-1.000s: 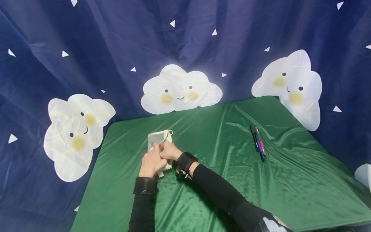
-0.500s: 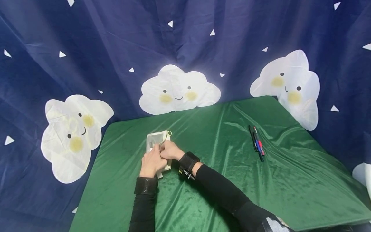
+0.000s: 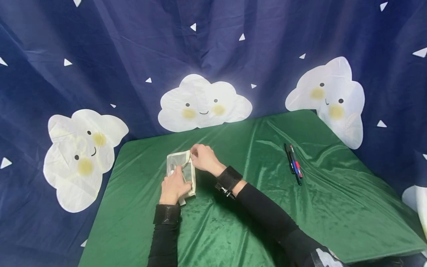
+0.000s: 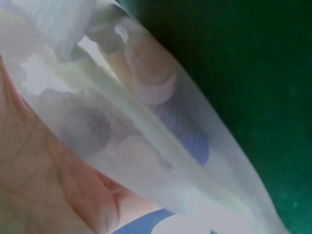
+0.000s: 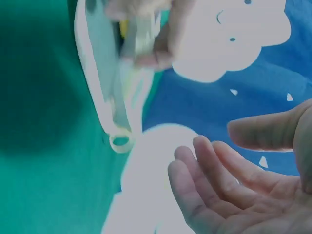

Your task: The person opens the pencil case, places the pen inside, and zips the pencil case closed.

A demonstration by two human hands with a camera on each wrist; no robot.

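A translucent mesh zipper pouch (image 3: 189, 174) with cream edging lies on the green cloth, left of the middle in the head view. My left hand (image 3: 173, 188) grips its near part; in the right wrist view, the left fingers pinch its edge. Through the mesh in the left wrist view, blurred pale, dark and bluish shapes show. A pull ring (image 5: 121, 141) sits at the pouch's far corner. Beside that corner is my right hand (image 3: 205, 159). In the right wrist view its fingers are loosely bent and spread from the thumb, holding nothing.
Several pens (image 3: 293, 163), black, blue and red, lie together on the right side of the green cloth (image 3: 230, 207). A dark blue curtain (image 3: 213, 44) with white clouds hangs behind the table's far edge.
My right hand has left the left hand's fingers and moved up and right to the pouch's far corner. The left hand stays on the pouch. The head view has shifted slightly.
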